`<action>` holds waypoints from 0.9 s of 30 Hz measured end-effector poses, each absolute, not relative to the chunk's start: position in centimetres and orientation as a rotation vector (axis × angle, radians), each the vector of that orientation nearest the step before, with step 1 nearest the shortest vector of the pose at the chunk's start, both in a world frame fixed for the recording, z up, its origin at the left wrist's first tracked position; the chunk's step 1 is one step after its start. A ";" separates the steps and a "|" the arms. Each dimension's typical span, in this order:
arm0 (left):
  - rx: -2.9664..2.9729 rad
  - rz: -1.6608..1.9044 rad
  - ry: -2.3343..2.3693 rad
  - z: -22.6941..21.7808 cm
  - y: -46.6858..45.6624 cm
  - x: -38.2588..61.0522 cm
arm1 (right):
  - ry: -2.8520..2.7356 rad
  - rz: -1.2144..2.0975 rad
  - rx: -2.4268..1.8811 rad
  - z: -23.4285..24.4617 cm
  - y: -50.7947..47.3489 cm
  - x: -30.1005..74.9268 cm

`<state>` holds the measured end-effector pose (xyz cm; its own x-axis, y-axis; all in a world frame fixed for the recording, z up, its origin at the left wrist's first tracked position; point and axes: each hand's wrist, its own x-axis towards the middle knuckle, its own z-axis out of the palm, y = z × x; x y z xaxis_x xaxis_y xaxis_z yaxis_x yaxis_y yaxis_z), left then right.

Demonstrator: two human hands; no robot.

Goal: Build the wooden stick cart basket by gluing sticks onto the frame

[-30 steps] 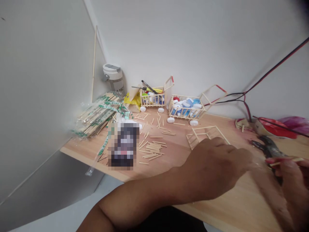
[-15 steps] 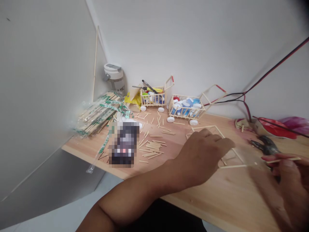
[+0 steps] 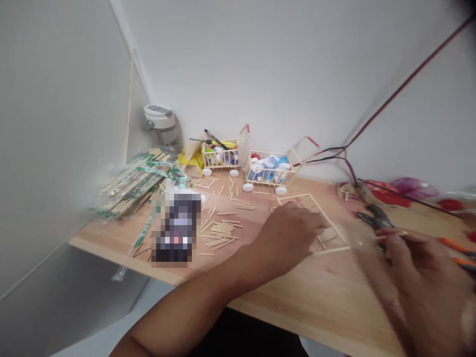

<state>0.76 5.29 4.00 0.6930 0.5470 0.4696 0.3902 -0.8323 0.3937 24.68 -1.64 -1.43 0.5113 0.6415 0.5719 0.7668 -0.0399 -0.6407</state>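
Head cam: left hand [image 3: 288, 230] sits curled over a flat wooden-stick frame [image 3: 327, 213] mid-tabletop [image 3: 297, 292], fingers loosely down, can't tell if they're actually gripping anything. Right hand [image 3: 416, 270], toward the right edge, has its fingers pinched closed on a thin stick [image 3: 390, 236], just beside some pliers [image 3: 374, 217].

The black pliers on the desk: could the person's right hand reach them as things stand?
Probably yes: the right hand is close beside the pliers, nothing between them, though it holds a wooden stick.
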 end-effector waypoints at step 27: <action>2.678 0.452 0.881 6.6 6.9 2.3 | -1.081 -0.015 -1.729 -0.2 -2.0 23.9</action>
